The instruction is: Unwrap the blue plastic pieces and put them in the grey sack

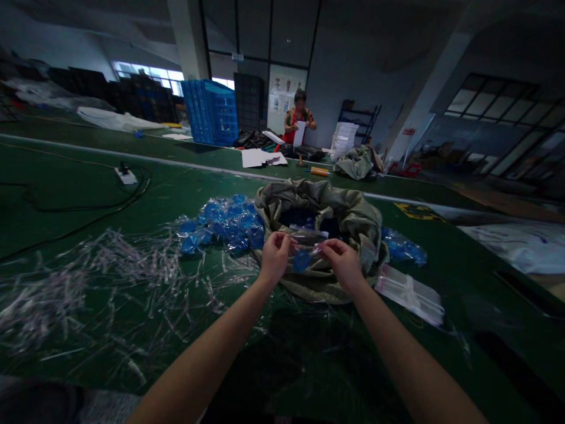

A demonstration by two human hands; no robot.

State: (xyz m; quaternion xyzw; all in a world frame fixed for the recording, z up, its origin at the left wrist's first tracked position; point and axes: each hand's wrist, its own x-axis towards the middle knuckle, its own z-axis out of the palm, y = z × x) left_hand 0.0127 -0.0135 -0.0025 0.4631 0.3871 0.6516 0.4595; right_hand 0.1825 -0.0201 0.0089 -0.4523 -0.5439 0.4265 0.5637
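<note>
My left hand (277,254) and my right hand (342,264) are both closed, pinching opposite sides of a small clear plastic bag (311,237). A round blue piece (302,261) shows at the lower part of this bag, between my hands. Just behind and below them sits a grey-green woven sack (362,218) with its rim rolled down, and dark blue items (304,221) are visible inside. To the left of the sack lies a heap of blue pieces in clear bags (227,221). A stack of flat clear bags (410,294) rests to the right.
Thin clear plastic strips (132,265) are scattered over the green table (194,365) on the left. More bagged blue pieces (404,246) lie right of the sack. A power strip with cables (126,175) is at far left. Across the table a person (300,121) holds a white sheet near a blue crate (210,112).
</note>
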